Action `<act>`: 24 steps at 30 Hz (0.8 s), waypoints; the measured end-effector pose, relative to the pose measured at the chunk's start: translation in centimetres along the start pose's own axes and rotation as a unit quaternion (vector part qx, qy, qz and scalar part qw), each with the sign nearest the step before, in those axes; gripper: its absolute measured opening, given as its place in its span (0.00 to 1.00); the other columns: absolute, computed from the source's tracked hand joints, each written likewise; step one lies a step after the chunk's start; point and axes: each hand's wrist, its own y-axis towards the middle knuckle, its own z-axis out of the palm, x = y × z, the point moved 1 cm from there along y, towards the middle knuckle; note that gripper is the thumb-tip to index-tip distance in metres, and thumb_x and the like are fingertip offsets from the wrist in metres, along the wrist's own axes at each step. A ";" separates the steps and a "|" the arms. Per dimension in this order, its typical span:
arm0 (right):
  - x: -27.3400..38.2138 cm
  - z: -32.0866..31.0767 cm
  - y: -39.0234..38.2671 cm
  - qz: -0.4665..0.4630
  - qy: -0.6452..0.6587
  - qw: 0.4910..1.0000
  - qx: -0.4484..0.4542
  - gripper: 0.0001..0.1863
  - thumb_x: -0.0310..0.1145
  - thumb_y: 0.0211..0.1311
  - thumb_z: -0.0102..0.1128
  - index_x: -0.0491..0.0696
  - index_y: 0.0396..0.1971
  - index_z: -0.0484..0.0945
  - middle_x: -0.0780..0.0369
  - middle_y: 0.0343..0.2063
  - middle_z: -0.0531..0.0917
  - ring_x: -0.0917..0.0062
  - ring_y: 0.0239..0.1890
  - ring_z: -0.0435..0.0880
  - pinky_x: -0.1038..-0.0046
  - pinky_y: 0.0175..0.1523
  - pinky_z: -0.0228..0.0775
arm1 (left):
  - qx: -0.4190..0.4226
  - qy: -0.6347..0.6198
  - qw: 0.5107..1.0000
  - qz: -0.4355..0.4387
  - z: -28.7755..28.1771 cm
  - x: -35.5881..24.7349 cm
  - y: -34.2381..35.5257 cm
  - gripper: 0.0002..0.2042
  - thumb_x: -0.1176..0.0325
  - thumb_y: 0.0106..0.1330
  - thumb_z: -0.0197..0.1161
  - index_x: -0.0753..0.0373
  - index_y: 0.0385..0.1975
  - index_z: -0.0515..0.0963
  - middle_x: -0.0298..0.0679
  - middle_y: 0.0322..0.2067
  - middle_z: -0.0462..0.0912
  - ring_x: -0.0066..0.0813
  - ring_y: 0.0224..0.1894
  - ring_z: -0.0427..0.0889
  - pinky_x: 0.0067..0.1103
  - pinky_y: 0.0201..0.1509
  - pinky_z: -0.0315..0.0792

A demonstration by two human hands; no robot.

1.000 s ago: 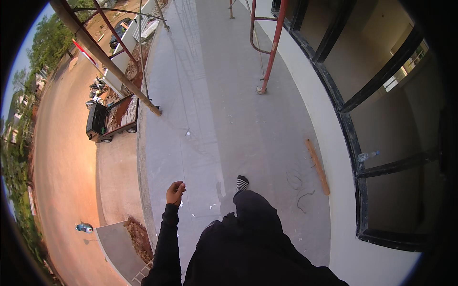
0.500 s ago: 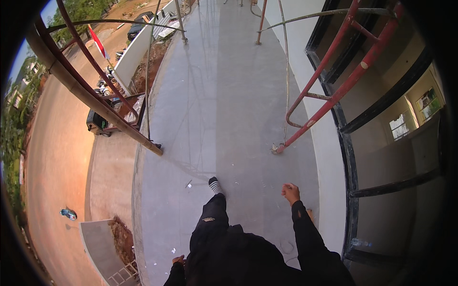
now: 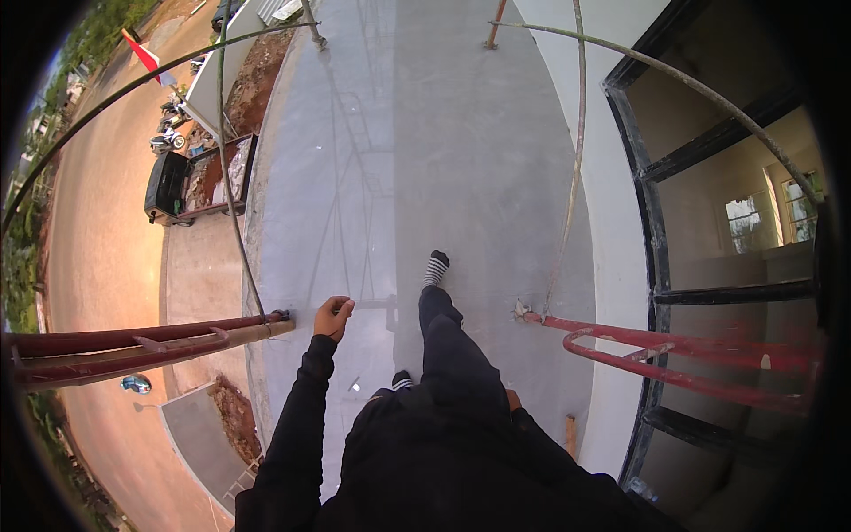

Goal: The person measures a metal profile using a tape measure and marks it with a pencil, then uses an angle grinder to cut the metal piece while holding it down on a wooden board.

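Concrete slab (image 3: pixel 461 160) takes up most of the view, a grey ledge high above the street, with red scaffold pipes (image 3: pixel 133 341) coming in at its left edge. Left hand (image 3: pixel 332 316) hangs just beside those pipe ends, fingers curled loosely on nothing. Right hand is mostly hidden behind the dark trousers, so can't tell its fingers.

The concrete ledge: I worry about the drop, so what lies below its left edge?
Below the concrete ledge lie a dirt road, a dark truck and parked motorbikes. The red scaffold bars hide part of the ground.
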 end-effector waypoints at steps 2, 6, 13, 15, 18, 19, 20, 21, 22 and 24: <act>2.6 -2.1 5.2 0.074 0.008 0.997 0.005 0.22 0.51 0.59 0.51 0.47 0.38 0.81 0.55 0.37 0.83 0.58 0.43 0.81 0.63 0.46 0.71 | 0.004 -0.010 1.000 -0.005 0.4 -2.2 6.4 0.17 0.56 0.63 0.60 0.64 0.42 0.76 0.36 0.33 0.81 0.23 0.33 0.81 0.18 0.33 0.72; 14.6 -12.1 16.9 -0.009 -0.011 1.000 -0.011 0.21 0.50 0.56 0.54 0.47 0.37 0.81 0.54 0.37 0.83 0.57 0.43 0.80 0.62 0.48 0.71 | -0.031 -0.076 0.978 -0.194 0.8 -0.6 10.6 0.17 0.57 0.62 0.61 0.66 0.40 0.76 0.36 0.30 0.81 0.23 0.30 0.81 0.19 0.28 0.71; 34.9 -30.7 35.3 0.051 0.073 0.996 -0.011 0.14 0.37 0.52 0.60 0.45 0.36 0.82 0.57 0.29 0.84 0.68 0.31 0.84 0.70 0.40 0.75 | -0.087 -0.043 0.924 -0.369 1.7 -3.1 14.7 0.16 0.61 0.61 0.62 0.69 0.40 0.76 0.42 0.26 0.82 0.29 0.23 0.80 0.25 0.24 0.75; 42.9 -36.3 40.4 0.087 0.175 0.979 -0.063 0.15 0.35 0.53 0.60 0.42 0.38 0.80 0.58 0.26 0.83 0.73 0.28 0.83 0.73 0.36 0.75 | -0.078 -0.023 0.909 -0.408 1.8 -4.5 18.5 0.16 0.61 0.61 0.62 0.69 0.40 0.76 0.43 0.27 0.82 0.30 0.25 0.81 0.26 0.25 0.75; 51.9 -41.2 47.5 0.041 0.219 0.971 -0.093 0.17 0.35 0.55 0.60 0.39 0.41 0.78 0.60 0.25 0.82 0.78 0.25 0.82 0.77 0.31 0.74 | -0.047 0.061 0.931 -0.357 1.5 -3.7 26.4 0.18 0.58 0.60 0.62 0.69 0.38 0.78 0.43 0.27 0.83 0.30 0.28 0.82 0.26 0.30 0.75; 54.8 -42.0 49.7 0.033 0.243 0.965 -0.088 0.17 0.35 0.55 0.59 0.39 0.41 0.78 0.60 0.25 0.82 0.77 0.24 0.82 0.77 0.30 0.74 | -0.042 0.094 0.938 -0.331 1.1 -3.4 29.5 0.18 0.57 0.60 0.62 0.69 0.37 0.78 0.43 0.27 0.83 0.30 0.28 0.82 0.25 0.31 0.75; 57.3 -42.2 51.5 0.024 0.264 0.961 -0.080 0.17 0.34 0.55 0.59 0.39 0.41 0.78 0.60 0.25 0.82 0.77 0.24 0.82 0.76 0.30 0.74 | -0.044 0.121 0.943 -0.307 0.5 -3.6 33.0 0.19 0.56 0.59 0.62 0.69 0.37 0.79 0.44 0.27 0.83 0.31 0.29 0.82 0.25 0.33 0.75; 59.6 -42.3 53.0 0.015 0.286 0.956 -0.070 0.17 0.34 0.55 0.59 0.39 0.41 0.78 0.59 0.25 0.82 0.77 0.24 0.82 0.76 0.29 0.73 | -0.052 0.145 0.947 -0.281 -0.8 -3.9 37.3 0.19 0.55 0.59 0.62 0.70 0.36 0.80 0.44 0.28 0.84 0.31 0.30 0.82 0.25 0.34 0.75; 62.3 -42.7 54.3 0.019 0.283 0.958 -0.050 0.17 0.34 0.55 0.59 0.38 0.40 0.78 0.59 0.25 0.82 0.76 0.24 0.82 0.76 0.29 0.74 | -0.077 0.150 0.952 -0.254 -1.6 -4.7 42.6 0.20 0.54 0.59 0.62 0.70 0.36 0.80 0.44 0.28 0.84 0.31 0.31 0.83 0.25 0.36 0.74; 61.0 -45.3 56.7 0.059 0.279 0.954 -0.095 0.16 0.34 0.55 0.60 0.38 0.40 0.78 0.58 0.25 0.82 0.76 0.24 0.82 0.76 0.29 0.75 | -0.021 0.028 0.974 -0.224 0.8 -18.7 56.5 0.17 0.57 0.60 0.61 0.68 0.36 0.80 0.40 0.26 0.83 0.26 0.28 0.82 0.22 0.30 0.74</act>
